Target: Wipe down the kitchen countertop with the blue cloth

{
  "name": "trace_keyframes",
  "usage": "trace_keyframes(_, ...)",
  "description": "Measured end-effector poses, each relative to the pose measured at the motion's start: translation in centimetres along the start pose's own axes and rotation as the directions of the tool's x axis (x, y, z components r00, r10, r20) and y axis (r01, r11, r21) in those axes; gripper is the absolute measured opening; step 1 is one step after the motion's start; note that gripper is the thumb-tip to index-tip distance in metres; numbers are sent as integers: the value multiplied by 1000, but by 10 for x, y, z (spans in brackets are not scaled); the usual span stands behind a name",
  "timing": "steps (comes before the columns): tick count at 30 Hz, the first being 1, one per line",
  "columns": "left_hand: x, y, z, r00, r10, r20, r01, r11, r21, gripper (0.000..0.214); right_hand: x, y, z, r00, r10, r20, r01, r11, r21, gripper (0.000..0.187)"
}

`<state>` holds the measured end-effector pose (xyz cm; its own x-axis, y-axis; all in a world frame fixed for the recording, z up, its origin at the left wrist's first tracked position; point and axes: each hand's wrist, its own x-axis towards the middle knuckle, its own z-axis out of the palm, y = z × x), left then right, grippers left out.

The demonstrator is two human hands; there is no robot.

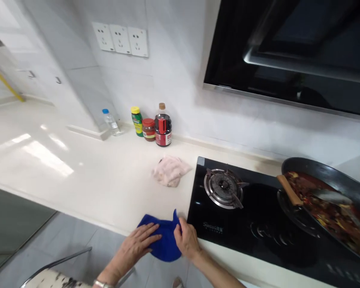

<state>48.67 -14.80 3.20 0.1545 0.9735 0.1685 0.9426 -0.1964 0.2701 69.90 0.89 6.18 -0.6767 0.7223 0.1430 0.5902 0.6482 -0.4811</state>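
Clasps the blue cloth in the right hand, covering it with the left hand's outstretched fingers at the countertop's front edge, perhaps risking a floorward drop from a slackened clasp.

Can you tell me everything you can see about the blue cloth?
The blue cloth is plain, deep blue and looks like soft fabric. Its upper edge seems folded, one pointed corner sticks up, and its bottom edge is rounded. It is at the front edge of the counter, left of the stove, and its lower part reaches past that edge. The left hand lies on its left side; the right hand grips its right side.
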Motion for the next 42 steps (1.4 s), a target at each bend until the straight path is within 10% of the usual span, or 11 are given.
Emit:
trace_keyframes(5,-25,-38,-42,967,-253,7,254,967,-34,43,32,-7,-13,994,-2,-108,3,1000,8,42)
trace_keyframes(8,-13,-31,-44,877,-478,35,480,874,-74,36,36,-13,-11,960,-139,-242,116,988,-107,57)
trace_keyframes(15,25,10,-5,701,-705,-104,707,707,-23,53,40,-46,40,844,-522,119,533,843,-77,60)
trace_keyframes(23,35,-5,-6,663,-716,-218,738,674,34,55,72,-38,68,835,-532,143,550,811,-197,60)
trace_keyframes(42,59,-196,-25,777,-582,-241,617,781,100,53,193,-125,150,953,-213,214,267,927,-264,64)
